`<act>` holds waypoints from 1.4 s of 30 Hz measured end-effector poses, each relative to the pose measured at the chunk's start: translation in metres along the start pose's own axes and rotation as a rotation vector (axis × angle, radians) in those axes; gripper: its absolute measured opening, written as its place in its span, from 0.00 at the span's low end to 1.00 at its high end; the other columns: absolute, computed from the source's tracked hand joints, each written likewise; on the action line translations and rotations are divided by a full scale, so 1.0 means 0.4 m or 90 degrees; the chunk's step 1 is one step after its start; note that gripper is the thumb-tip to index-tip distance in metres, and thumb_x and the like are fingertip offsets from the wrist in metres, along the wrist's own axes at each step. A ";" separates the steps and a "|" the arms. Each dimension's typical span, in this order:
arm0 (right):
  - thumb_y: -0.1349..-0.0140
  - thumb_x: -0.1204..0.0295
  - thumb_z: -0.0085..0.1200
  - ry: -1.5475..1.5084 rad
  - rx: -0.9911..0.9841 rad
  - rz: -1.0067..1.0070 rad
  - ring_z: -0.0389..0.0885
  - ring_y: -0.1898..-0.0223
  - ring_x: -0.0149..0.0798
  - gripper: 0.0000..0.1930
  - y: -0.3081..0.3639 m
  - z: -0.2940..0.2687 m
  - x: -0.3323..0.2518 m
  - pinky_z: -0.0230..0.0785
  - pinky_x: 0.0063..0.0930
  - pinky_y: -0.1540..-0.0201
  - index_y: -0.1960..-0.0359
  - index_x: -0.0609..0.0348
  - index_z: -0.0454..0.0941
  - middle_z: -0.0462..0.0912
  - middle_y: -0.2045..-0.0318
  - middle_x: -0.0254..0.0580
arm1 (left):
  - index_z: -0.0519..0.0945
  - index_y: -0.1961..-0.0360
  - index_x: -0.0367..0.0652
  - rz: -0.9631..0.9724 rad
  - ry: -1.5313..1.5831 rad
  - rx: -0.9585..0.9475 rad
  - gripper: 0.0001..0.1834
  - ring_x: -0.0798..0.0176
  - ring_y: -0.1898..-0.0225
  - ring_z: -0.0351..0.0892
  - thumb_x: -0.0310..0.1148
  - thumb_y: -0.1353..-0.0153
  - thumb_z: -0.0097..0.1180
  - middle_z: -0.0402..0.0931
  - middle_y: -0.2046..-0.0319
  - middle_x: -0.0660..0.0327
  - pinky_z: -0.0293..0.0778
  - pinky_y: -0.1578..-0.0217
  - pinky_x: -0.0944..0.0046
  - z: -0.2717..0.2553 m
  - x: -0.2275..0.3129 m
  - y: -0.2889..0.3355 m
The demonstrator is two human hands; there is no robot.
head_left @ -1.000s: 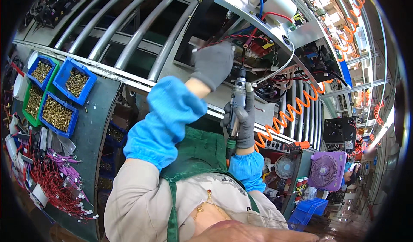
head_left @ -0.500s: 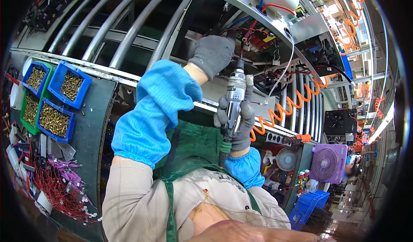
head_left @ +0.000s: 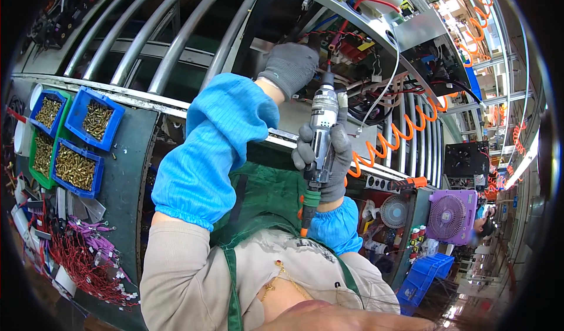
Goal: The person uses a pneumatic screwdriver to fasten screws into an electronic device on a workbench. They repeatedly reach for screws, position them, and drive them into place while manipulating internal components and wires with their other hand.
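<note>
My right hand (head_left: 336, 163) wears a grey work glove and is wrapped round a silver pneumatic screwdriver (head_left: 322, 116). The driver stands nearly upright in the picture, its bit pointing away from me into an open metal cabinet (head_left: 352, 28) full of wiring. A red wire and connector lie close to the bit. Beside the bit is my left hand (head_left: 288, 69), also gloved, curled at the cabinet's near opening. Its fingertips are turned away, so what they grip is hidden.
Steel rollers (head_left: 138, 37) run along the far left. Blue bins (head_left: 94, 116) of brass fasteners and bundles of red wires (head_left: 88, 263) lie on the left bench. An orange coiled air hose (head_left: 405, 134) hangs at right, above a purple fan (head_left: 451, 216) and a blue crate (head_left: 424, 275).
The screwdriver and my right hand have shifted slightly away from me, toward the cabinet. My left hand stays beside the bit, with only a small shift.
</note>
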State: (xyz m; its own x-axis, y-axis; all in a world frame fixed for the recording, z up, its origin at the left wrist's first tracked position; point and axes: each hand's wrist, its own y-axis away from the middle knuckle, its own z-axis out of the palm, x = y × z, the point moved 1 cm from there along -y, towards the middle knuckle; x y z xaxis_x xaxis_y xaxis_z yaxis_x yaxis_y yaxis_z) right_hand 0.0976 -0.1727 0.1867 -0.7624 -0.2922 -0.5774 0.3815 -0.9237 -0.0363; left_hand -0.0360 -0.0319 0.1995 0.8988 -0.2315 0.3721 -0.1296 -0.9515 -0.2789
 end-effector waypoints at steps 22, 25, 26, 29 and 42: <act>0.48 0.50 0.63 0.152 -0.020 0.043 0.75 0.83 0.38 0.48 0.058 -0.039 -0.042 0.76 0.32 0.81 0.30 0.27 0.43 0.75 0.68 0.49 | 0.80 0.66 0.41 -0.155 0.570 0.043 0.08 0.63 0.71 0.79 0.30 0.41 0.50 0.79 0.70 0.59 0.76 0.71 0.61 0.103 -0.029 0.106; 0.55 0.47 0.66 0.238 0.033 0.143 0.75 0.83 0.37 0.52 0.104 -0.041 -0.050 0.75 0.32 0.81 0.30 0.28 0.43 0.75 0.69 0.48 | 0.79 0.65 0.40 -0.196 1.055 -0.049 0.06 0.68 0.71 0.77 0.29 0.39 0.51 0.77 0.71 0.61 0.76 0.72 0.65 0.241 -0.094 0.159; 0.57 0.48 0.67 0.234 0.035 0.144 0.75 0.83 0.37 0.54 0.115 -0.055 -0.044 0.76 0.32 0.81 0.30 0.29 0.44 0.75 0.69 0.47 | 0.79 0.65 0.39 -0.144 1.163 -0.056 0.06 0.69 0.71 0.76 0.28 0.38 0.51 0.76 0.71 0.62 0.75 0.71 0.66 0.248 -0.093 0.167; 0.51 0.59 0.64 0.178 0.028 0.165 0.78 0.81 0.40 0.49 0.139 -0.090 -0.043 0.79 0.35 0.78 0.30 0.28 0.45 0.75 0.66 0.53 | 0.78 0.67 0.39 -0.175 1.122 0.042 0.05 0.69 0.75 0.75 0.30 0.37 0.54 0.76 0.73 0.62 0.73 0.75 0.72 0.262 -0.074 0.162; 0.56 0.60 0.67 0.227 0.070 0.244 0.78 0.82 0.39 0.52 0.161 -0.136 -0.072 0.77 0.34 0.80 0.30 0.31 0.46 0.75 0.69 0.50 | 0.75 0.70 0.41 -0.410 1.427 -0.065 0.09 0.78 0.82 0.63 0.33 0.35 0.55 0.69 0.79 0.67 0.57 0.87 0.81 0.188 -0.079 0.145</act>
State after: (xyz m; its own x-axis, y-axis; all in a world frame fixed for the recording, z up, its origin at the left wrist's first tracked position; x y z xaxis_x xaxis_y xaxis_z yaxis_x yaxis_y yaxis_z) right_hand 0.1726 -0.2102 0.1566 -0.3461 -0.5292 -0.7747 0.5265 -0.7930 0.3065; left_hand -0.0404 -0.0646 0.1049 -0.8657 0.2800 0.4148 -0.1978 -0.9528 0.2303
